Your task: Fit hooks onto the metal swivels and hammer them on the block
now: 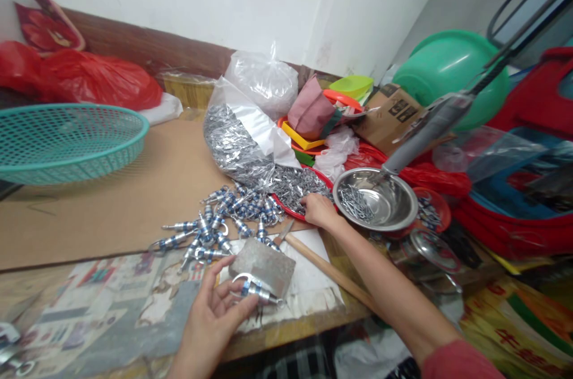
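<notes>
My left hand (219, 301) pinches a silver metal hook fitting with blue bands (257, 292). It is held just over the near edge of a flat grey metal block (264, 265). My right hand (319, 209) reaches into a red tray (286, 209) heaped with small silver metal pieces (298, 185). Its fingers are curled at the pile's edge, and whatever is between them is too small to make out. Between tray and block lies a wooden-handled hammer (329, 268), its head partly hidden. Several similar blue-banded fittings (215, 224) are piled left of the block.
A clear bag of small metal pieces (242, 146) stands behind the tray. To the right is a steel bowl (380, 197) holding metal pins (354, 203). A turquoise basket (71, 146) sits at left on cardboard (174, 158). A grey-handled tool (430, 128) slants above the bowl.
</notes>
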### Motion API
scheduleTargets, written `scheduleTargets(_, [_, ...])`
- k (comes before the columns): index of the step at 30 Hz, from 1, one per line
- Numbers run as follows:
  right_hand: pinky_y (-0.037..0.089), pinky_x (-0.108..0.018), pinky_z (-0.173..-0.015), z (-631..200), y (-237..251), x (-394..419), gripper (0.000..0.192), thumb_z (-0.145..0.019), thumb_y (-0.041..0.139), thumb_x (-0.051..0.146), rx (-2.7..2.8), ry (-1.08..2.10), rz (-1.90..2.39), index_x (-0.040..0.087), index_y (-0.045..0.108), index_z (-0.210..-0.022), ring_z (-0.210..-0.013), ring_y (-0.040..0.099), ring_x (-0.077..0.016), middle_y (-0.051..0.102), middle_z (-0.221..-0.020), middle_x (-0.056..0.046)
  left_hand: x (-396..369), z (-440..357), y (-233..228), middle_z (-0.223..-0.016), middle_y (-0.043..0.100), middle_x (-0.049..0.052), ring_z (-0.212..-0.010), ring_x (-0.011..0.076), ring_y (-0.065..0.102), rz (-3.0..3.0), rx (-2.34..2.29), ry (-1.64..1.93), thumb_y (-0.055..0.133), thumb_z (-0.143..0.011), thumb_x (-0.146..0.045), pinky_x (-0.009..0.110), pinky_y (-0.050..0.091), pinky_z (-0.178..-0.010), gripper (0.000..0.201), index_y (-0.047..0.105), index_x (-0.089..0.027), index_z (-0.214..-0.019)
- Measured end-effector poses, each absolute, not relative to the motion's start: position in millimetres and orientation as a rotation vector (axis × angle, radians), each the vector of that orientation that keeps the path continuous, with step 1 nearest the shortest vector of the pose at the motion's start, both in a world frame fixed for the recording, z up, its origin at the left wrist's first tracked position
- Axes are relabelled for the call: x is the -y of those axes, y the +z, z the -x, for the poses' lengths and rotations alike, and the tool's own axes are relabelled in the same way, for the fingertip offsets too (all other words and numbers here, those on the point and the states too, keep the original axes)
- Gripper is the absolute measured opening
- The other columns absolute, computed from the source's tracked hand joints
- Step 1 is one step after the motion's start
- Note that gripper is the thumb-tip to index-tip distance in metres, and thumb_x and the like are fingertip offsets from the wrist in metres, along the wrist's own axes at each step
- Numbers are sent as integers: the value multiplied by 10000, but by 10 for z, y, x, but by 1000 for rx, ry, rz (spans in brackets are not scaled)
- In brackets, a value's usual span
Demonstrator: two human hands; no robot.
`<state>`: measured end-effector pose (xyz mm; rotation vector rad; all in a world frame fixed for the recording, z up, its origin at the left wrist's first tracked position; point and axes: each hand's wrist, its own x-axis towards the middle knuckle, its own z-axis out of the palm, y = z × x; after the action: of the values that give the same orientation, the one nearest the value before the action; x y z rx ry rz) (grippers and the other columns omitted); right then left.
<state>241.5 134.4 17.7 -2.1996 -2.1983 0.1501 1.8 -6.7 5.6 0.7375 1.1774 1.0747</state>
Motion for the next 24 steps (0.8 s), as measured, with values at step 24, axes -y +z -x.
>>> scheduleTargets(24, [431, -258, -731, -2514, 99, -1353, 111, -757, 595, 239, 2080, 48, 2178, 238, 703, -784, -857, 614, -187, 689, -877, -31, 58, -19, 139, -695, 598, -22, -655, 179, 632, -736, -1176, 1041, 762, -526, -315, 259, 488, -569, 719, 417, -223, -1150])
